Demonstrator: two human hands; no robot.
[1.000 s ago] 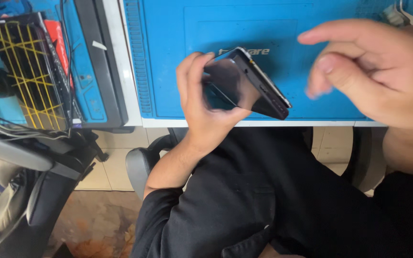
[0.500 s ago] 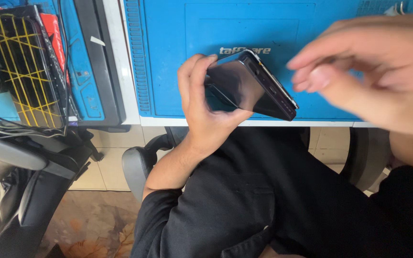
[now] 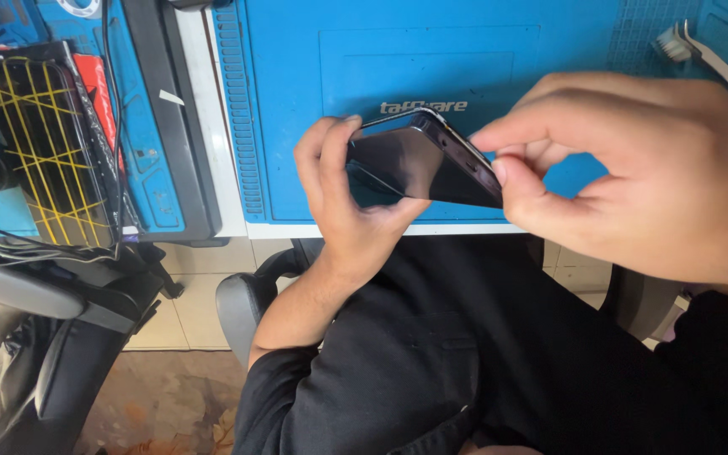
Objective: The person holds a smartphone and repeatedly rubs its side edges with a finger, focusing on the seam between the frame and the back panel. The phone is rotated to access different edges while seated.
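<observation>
A dark smartphone point(image 3: 419, 160) is held tilted on edge above the near edge of a blue work mat point(image 3: 297, 101). My left hand point(image 3: 343, 202) grips its left end, fingers over the top and thumb across the glossy face. My right hand point(image 3: 634, 168) reaches in from the right with thumb and forefinger pinched against the phone's right side edge.
A black panel criss-crossed with yellow tape point(image 3: 40, 143) stands at the left beside a dark tray and cables. A small brush and metal tweezers point(image 3: 701, 50) lie at the mat's far right. Chair arms and tiled floor show below the table.
My right hand has come down and left from hovering apart until its pinched fingertips meet the phone's right edge. My left hand keeps the phone in almost the same place.
</observation>
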